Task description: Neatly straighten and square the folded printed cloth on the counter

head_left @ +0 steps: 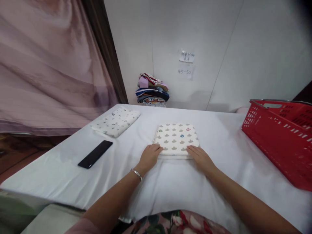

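Note:
A folded white cloth [174, 139] with grey mushroom-like prints and a few coloured ones lies flat on the white-covered table [207, 195]. At its near left corner, my left hand [151, 156] grips the edge, fingers together on top. My right hand [200, 157] has the near right corner in the same way, its fingers resting on the upper layer. Both thumbs are mostly hidden. Farther left lies another folded white cloth [118, 122] with small dark prints, apart from both hands.
A black phone-like slab [95, 154] lies on the table's left side. On the right stands a red plastic basket [278, 139] with a metal handle. Beyond the far edge is a stack of folded fabrics [152, 91] by the wall. A pink curtain [53, 65] hangs at left.

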A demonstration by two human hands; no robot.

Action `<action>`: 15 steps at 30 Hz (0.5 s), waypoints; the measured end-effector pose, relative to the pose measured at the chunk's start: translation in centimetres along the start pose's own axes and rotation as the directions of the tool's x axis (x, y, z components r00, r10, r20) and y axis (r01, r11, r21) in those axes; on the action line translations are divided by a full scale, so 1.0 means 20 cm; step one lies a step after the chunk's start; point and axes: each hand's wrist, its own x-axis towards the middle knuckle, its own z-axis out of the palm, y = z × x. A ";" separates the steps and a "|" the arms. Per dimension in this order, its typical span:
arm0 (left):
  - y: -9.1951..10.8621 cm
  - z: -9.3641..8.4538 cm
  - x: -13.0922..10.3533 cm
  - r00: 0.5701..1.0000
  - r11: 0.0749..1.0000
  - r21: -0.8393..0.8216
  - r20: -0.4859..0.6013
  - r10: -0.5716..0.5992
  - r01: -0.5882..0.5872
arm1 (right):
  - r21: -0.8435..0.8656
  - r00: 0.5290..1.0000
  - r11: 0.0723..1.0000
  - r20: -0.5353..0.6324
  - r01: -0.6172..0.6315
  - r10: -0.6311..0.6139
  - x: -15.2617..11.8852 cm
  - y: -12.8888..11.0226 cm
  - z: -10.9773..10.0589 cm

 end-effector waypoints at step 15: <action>-0.07 -0.10 0.19 0.809 0.702 -0.470 0.043 -0.587 0.534 | 0.298 0.963 0.920 0.164 -0.256 0.214 0.18 -0.04 -0.12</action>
